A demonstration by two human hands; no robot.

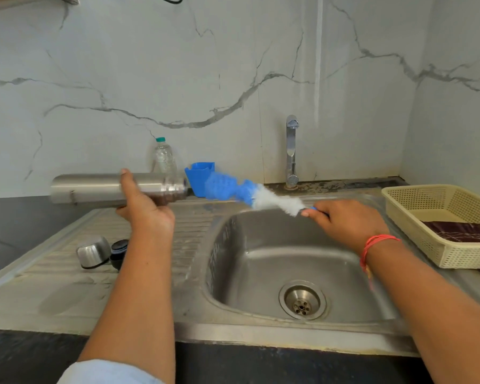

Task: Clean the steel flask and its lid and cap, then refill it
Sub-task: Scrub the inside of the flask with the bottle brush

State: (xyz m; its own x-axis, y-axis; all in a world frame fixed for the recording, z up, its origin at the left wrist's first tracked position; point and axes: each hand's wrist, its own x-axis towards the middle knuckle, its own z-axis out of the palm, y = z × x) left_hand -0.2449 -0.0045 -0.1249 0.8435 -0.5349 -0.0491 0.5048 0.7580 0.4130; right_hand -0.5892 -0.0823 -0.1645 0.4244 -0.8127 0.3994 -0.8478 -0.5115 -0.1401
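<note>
The left hand (146, 212) is closed round the middle of the steel flask (94, 188), with the thumb laid up over the near side and the fingers curled underneath. The flask is held level above the drainboard (67, 286), its base out to the left of the hand and its open threaded mouth to the right. The smooth steel is judged rigid, slippery when wet and light while empty, so a full wrap at mid-body is judged the safest hold. The right hand (347, 223) is curled round the handle of the bottle brush (247, 192). Its soft blue and white bristles are pointed at the mouth and seem just short of it, though the gap is blurred. Below the left hand, the steel cap (93, 252) and dark lid (119, 252) lie on the drainboard.
</note>
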